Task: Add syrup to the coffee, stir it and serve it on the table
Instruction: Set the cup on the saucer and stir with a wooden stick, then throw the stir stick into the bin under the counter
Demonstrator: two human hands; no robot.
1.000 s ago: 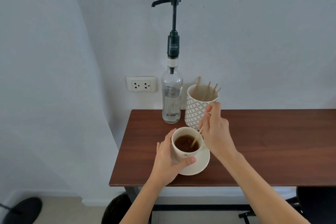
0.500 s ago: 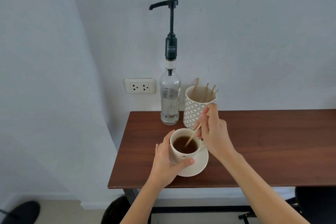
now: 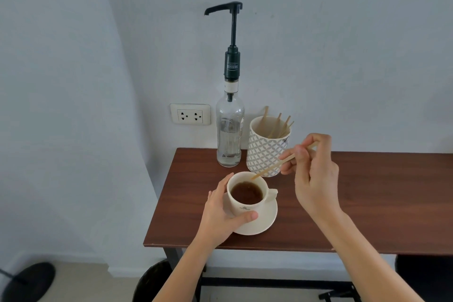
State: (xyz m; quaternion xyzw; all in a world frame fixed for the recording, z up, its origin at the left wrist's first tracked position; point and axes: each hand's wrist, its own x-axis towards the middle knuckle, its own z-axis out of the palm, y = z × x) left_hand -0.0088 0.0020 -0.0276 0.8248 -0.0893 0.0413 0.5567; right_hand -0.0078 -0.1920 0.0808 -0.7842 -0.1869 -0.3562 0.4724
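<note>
Head view: coffee cup [image 3: 246, 193] on saucer [image 3: 263, 224], centre frame, on bench [image 3: 367, 203]. Cup is gripped by left hand [image 3: 220, 213]; stir stick [image 3: 272, 167] is pinched by right hand [image 3: 313, 174], tip at cup's far rim. Syrup bottle [image 3: 229, 135] stands untouched behind. Stirring judged near done; serving left.

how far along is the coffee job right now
Syrup: cannot be confirmed; the pump bottle stands untouched. In hand: the right hand holds a wooden stirrer with its tip at the rim of the cup, while the left hand grips the cup on its saucer. Left: put the stirrer aside and serve.
</note>
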